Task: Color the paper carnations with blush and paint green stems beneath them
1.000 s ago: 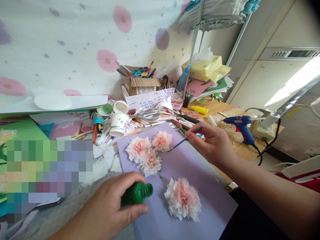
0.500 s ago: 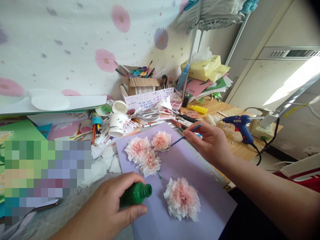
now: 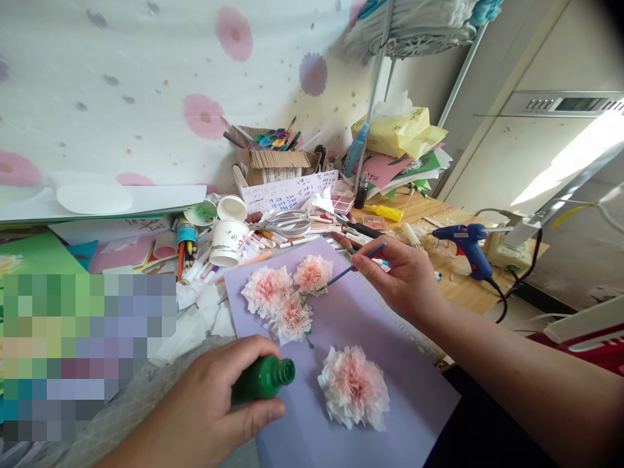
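Note:
My left hand (image 3: 229, 390) is wrapped round a green bottle (image 3: 260, 379), which lies tilted with its uncapped mouth facing right. Between thumb and fingers, my right hand (image 3: 402, 276) pinches a thin blue stick (image 3: 353, 265), perhaps a fine brush. Its tip reaches the lower right edge of a small pink-and-white paper flower (image 3: 313, 274). Two more such flowers (image 3: 268, 289) sit close by in a cluster on the purple sheet (image 3: 287, 416). A larger paper flower (image 3: 355, 388) rests nearer to me. A small green mark (image 3: 311, 340) shows below the cluster.
Behind the sheet are paper cups (image 3: 229, 242), scissors (image 3: 287, 223), many pens and a cardboard box (image 3: 277, 166). White tissue scraps (image 3: 195, 322) lie to the left. A blue glue gun (image 3: 465, 244) stands at the right, near a power strip (image 3: 511, 250).
The blue stick and my right hand have shifted slightly left and down along the small flower's edge. My left hand keeps hold of the bottle, and the view has moved a little.

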`<state>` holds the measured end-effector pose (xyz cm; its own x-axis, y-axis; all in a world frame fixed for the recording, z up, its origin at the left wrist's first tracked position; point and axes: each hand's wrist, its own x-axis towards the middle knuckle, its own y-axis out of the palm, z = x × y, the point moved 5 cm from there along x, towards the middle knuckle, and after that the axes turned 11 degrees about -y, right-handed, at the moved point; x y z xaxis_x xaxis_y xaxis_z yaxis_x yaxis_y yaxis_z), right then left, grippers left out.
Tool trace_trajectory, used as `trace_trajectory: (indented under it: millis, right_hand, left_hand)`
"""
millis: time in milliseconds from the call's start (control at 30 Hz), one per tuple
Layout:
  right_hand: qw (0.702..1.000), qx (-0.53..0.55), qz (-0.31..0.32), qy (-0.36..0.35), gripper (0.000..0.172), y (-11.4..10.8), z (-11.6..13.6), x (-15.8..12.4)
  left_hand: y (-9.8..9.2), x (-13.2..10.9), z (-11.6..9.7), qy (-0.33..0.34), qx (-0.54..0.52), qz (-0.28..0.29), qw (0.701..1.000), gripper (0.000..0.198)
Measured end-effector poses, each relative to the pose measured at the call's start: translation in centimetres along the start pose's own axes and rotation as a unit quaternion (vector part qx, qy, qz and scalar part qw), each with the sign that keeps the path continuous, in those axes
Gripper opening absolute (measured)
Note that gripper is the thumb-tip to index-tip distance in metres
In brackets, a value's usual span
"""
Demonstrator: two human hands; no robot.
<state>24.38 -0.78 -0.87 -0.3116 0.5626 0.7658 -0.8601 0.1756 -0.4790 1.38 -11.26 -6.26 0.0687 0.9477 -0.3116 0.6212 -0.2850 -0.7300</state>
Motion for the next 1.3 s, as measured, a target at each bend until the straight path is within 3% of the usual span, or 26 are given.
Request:
trace_trajectory:
  millis: [1300]
  right_hand:
    - [1.000,0.006,-0.009,0.017,0.018,-0.22,-0.29,-0.06]
  left_hand:
    - [-0.13,-0.13,-0.41,-0.002,-0.017,-0.013,1.000,0.020]
